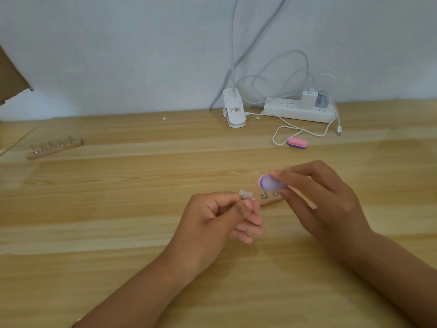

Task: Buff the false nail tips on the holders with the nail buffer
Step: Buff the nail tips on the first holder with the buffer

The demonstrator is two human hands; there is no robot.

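Observation:
My left hand (220,216) pinches a small holder with a clear false nail tip (316,193) on its top, raised just above the table. My right hand (316,197) grips a purple and pink nail buffer (269,182), held a little to the right of the tip and apart from it. Under the buffer a wooden holder strip (272,201) lies on the table with two metal holders (269,194) showing; my right hand hides the rest of it.
A second wooden strip (54,149) with several metal holders lies far left. Another pink and purple buffer (297,143) sits beyond my hands beside a white cable (283,132). A clip lamp base (234,110) and a power strip (300,110) stand against the wall.

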